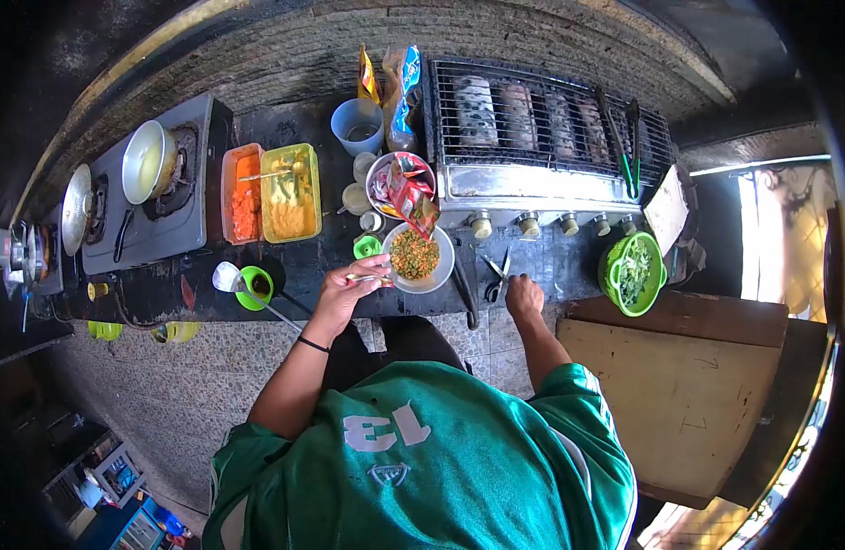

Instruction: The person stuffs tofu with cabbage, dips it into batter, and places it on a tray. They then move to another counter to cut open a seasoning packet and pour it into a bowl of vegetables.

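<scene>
My left hand (349,291) is closed on a small sachet (367,279), pale with red, at the left rim of a white bowl (445,266). Chopped green and orange food (415,255) lies in the bowl. On the dark counter to the right, my right hand (525,296) has its fingers curled over one handle of a pair of scissors (500,268). The scissor blades are spread and point away from me; the other black handle shows beside the hand. A red packet (413,203) rests on a bowl of packets (378,183) behind the food.
A grill (541,188) with wrapped items and green-handled tongs (630,165) stands at the back right. At right sits a green basket of leaves (635,273). Orange (243,197) and yellow (292,197) containers, a ladle (228,277) and a stove (156,234) are left.
</scene>
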Tool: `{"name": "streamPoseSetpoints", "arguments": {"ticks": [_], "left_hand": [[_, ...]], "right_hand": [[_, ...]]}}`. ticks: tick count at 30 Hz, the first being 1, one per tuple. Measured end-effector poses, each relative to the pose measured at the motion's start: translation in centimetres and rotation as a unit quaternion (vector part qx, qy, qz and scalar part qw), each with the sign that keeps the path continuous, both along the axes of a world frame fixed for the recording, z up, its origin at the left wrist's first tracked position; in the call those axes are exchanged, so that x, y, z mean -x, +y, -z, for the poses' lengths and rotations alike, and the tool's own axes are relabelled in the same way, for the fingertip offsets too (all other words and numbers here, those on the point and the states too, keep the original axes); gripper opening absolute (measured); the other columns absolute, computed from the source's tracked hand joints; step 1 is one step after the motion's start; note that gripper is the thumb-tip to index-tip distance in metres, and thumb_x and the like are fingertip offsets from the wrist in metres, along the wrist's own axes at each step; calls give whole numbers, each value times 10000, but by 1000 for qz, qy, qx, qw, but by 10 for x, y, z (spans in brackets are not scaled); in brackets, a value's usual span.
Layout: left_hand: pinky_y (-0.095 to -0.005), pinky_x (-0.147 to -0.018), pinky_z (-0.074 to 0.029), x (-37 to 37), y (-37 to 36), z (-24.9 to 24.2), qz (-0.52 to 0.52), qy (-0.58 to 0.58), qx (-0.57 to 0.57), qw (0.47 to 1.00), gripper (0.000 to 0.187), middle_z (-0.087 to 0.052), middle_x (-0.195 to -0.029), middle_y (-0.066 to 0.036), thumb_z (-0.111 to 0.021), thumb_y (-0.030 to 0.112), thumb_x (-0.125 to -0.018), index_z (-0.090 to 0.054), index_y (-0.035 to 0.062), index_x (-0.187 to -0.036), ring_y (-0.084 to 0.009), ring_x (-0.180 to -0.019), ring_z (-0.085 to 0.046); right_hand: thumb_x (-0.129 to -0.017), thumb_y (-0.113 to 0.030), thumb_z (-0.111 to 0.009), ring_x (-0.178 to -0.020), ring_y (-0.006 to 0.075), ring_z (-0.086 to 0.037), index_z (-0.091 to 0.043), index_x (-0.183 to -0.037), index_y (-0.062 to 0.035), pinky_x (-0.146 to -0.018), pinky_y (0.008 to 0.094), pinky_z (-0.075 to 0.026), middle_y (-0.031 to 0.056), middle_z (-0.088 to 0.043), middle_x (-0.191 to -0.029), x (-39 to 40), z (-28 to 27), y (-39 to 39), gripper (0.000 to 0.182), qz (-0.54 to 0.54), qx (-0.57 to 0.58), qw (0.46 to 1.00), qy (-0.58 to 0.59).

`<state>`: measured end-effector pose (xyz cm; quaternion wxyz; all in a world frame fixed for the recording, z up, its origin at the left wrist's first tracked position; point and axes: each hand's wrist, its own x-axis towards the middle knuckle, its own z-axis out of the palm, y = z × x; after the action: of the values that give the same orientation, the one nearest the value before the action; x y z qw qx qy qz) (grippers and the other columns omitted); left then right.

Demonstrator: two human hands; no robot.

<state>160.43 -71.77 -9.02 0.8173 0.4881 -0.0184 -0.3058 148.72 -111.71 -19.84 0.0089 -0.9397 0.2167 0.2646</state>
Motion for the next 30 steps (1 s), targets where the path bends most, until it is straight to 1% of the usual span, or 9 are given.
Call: {"name": "streamPoseSetpoints", "arguments": {"ticks": [1,4,6,9,11,13,19,24,30], "left_hand": [[-501,-1032,-575,2,1,0,-1,0,-2,1000,146,-594,-1462,-252,-716,29,-957,-772,16,-1091,-335,-1265,-656],[-497,-1034,-573,2,4,0,-7,-5,-2,1000,150,-600,-1459,-243,-715,39,-963,-771,11,-1100,-332,-1256,-661],[-493,-1036,-571,5,7,0,-7,-4,-4,1000,155,-604,-1456,-238,-714,44,-966,-771,9,-1105,-328,-1252,-664],[-485,-1049,-564,5,7,5,-6,-5,-10,1000,161,-608,-1451,-236,-715,48,-968,-771,4,-1112,-323,-1250,-666],[-475,-1059,-557,6,8,7,-15,-8,-16,1000,170,-613,-1445,-232,-717,54,-968,-771,1,-1120,-318,-1248,-668],[-472,-1058,-557,7,8,4,-15,-8,-8,1000,172,-616,-1442,-227,-716,56,-970,-771,0,-1123,-316,-1247,-668],[-466,-1057,-570,5,13,-5,-36,0,-11,999,136,-619,-1432,-238,-714,2,-958,-773,4,-1081,-305,-1236,-670],[-456,-1053,-571,5,20,-5,-53,6,-18,998,146,-630,-1427,-218,-705,10,-967,-773,-3,-1095,-294,-1233,-675],[-452,-1035,-563,3,21,-8,-56,-6,-12,998,192,-629,-1426,-211,-708,75,-983,-747,1,-1156,-300,-1240,-671]], "right_hand": [[-985,-173,-570,-1075,356,-722,-769,-1016,-96,-824,489,-624,110,-753,-1063,-2,-8,4,216,0,1,1000,-1],[-973,-260,-628,-957,358,-718,-667,-892,-91,-752,508,-593,125,-732,-972,-25,-54,36,191,16,-42,961,-274],[-965,-276,-682,-931,344,-705,-694,-902,-94,-761,484,-570,118,-724,-941,-45,-82,66,193,33,-110,931,-347],[-962,-401,-721,-895,359,-713,-760,-1024,-78,-816,463,-556,130,-739,-982,-77,-113,111,331,103,-268,887,-363],[-942,-532,-722,-982,352,-730,-738,-1130,-82,-846,462,-563,133,-751,-1060,-97,-126,135,488,104,-289,900,-309],[-935,-542,-728,-1000,371,-733,-736,-1107,-99,-842,481,-567,148,-761,-1086,-110,-127,151,475,120,-287,908,-282],[-960,-494,-712,-899,447,-726,-716,-1020,-100,-792,547,-550,227,-751,-947,-128,-113,163,399,161,-282,896,-302],[-991,-221,-730,-777,395,-719,-746,-1050,-15,-726,478,-549,236,-734,-902,-147,-124,150,214,150,-354,827,-411],[-944,-174,-760,-840,367,-697,-743,-1044,-29,-776,457,-550,193,-708,-953,-193,-145,138,177,42,-355,815,-455]]}}
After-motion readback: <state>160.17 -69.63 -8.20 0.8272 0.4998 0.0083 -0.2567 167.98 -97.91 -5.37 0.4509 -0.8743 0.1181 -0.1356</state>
